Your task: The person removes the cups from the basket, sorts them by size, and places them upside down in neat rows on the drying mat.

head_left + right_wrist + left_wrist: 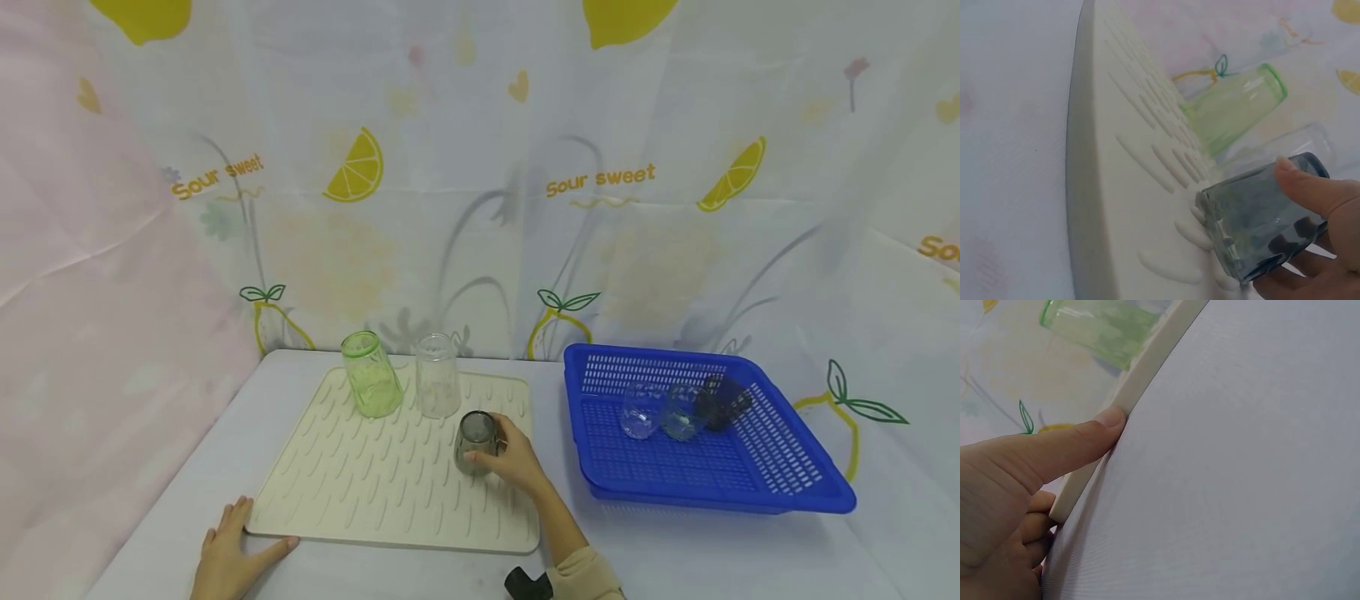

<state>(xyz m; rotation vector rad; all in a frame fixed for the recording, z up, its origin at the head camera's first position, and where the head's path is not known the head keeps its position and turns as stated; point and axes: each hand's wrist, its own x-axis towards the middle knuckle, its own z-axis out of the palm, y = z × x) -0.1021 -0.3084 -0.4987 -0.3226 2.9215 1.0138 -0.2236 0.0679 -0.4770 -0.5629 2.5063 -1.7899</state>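
My right hand (pixel 517 454) holds a dark grey glass cup (pixel 474 457) round its side, thumb across the front. The cup stands upright at the ridged cream mat (pixel 360 492), toward its right side; in the right wrist view its base (pixel 1222 240) meets the ridges. Behind it on the mat stand a tall green glass (pixel 372 383) and a tall clear glass (pixel 437 387). My left hand (pixel 225 558) rests at the mat's front left corner, thumb against the front edge and fingers along the left side, as the left wrist view shows too.
To the right stands a blue plastic basket (pixel 750 487) with clear glasses (pixel 641 417) and a dark glass (pixel 723 404) inside. A white cloth (pixel 645 550) covers the table. Behind hangs a curtain (pixel 465 108) printed with lemons.
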